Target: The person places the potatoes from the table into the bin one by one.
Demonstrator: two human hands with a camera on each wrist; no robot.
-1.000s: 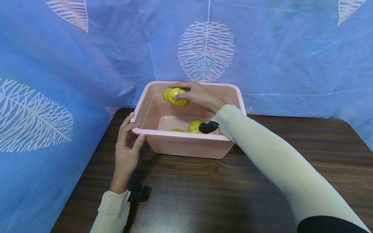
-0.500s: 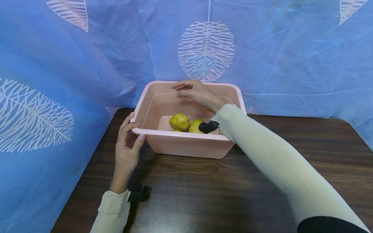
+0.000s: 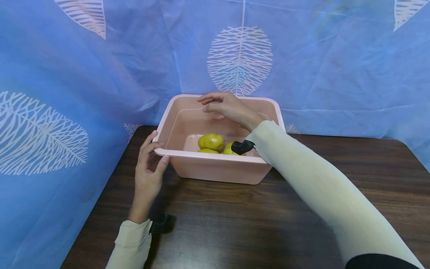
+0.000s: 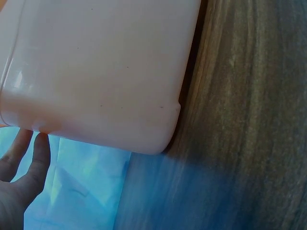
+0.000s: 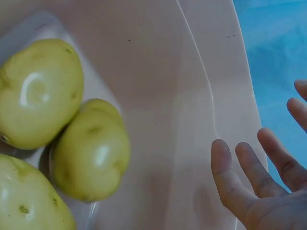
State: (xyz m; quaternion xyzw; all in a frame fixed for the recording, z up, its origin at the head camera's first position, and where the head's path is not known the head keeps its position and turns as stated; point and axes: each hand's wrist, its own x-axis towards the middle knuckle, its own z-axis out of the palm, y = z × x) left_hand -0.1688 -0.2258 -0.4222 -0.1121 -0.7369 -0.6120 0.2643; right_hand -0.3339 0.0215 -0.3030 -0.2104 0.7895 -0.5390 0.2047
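Note:
Three yellow potatoes lie on the bottom of a pink plastic basin [image 3: 218, 168]. In the head view one potato [image 3: 211, 142] sits behind the others, and the front wall partly hides the rest. The right wrist view shows them close up, a smaller potato [image 5: 91, 151] touching a larger potato [image 5: 41, 93]. Above the basin's far side hovers my right hand [image 3: 226, 106], fingers spread and holding nothing. My left hand [image 3: 147, 175] holds the basin's near left corner, fingers at the left rim and thumb at the front.
The basin stands on a dark wooden table [image 3: 255, 224], close to its back edge. Behind and to the left hangs a blue cloth [image 3: 151, 56] with white leaf prints. A black wrist strap [image 3: 242, 147] juts over the basin's front rim.
My right hand has let go of a potato, which dropped into the basin and then rolled slightly against the others. My left hand has stayed at the corner.

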